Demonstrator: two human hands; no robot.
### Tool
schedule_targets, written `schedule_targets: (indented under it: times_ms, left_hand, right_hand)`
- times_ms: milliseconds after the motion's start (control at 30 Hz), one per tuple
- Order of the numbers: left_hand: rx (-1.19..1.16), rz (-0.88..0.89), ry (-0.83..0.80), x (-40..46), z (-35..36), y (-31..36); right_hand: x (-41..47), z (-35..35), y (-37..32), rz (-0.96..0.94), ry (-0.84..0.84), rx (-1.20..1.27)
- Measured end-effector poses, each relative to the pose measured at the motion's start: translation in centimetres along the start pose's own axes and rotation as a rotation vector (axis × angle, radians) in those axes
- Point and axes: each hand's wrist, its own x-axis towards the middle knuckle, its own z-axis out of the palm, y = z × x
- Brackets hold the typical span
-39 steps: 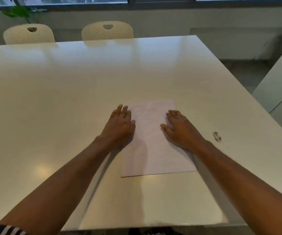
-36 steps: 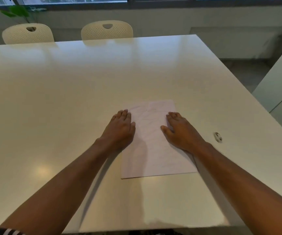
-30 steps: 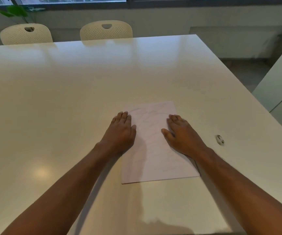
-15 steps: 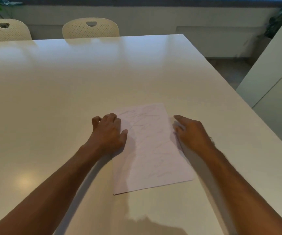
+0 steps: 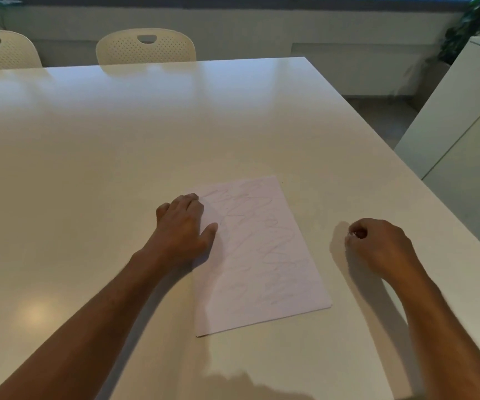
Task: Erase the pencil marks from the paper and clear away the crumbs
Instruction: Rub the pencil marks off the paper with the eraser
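Our right hand (image 5: 377, 243) has left the paper (image 5: 259, 255) and now pinches the eraser (image 5: 353, 233); our left hand (image 5: 184, 226) presses flat, so erasing can begin.

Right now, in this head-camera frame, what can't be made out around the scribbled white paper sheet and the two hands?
- The small object inside the right hand: curled fingers hide nearly all of it; only a tiny glint shows.
- The white paper sheet: its left edge lies under the left hand.
- Eraser crumbs: too small to tell on the glossy white table.
- Both elbows: cut off by the frame's bottom edge.
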Motion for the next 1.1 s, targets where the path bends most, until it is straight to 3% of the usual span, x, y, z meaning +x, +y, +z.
schedule_targets:
  times_ms: [100, 200, 300, 467, 1100]
  left_hand:
    - [-0.052, 0.0, 0.036, -0.5, 0.2, 0.0]
    - [-0.061, 0.013, 0.051, -0.5, 0.2, 0.1]
    - [-0.072, 0.022, 0.044, -0.4, 0.1, -0.1]
    - [-0.085, 0.033, 0.049, 0.1, -0.2, -0.6]
    - [-0.13, 0.054, 0.064, 1.1, 0.6, -2.2]
  right_hand:
    - [-0.6, 0.6, -2.4, -0.044, 0.034, 0.57]
    - [-1.7, 1.7, -6.7, -0.048, -0.163, 1.141]
    - [-2.2, 3.3, -10.0, -0.03, -0.35, 1.438]
    - [-2.3, 5.2, -12.8, -0.013, -0.48, 1.593]
    - [-1.8, 7.8, -14.9, 0.082, -0.593, 1.736]
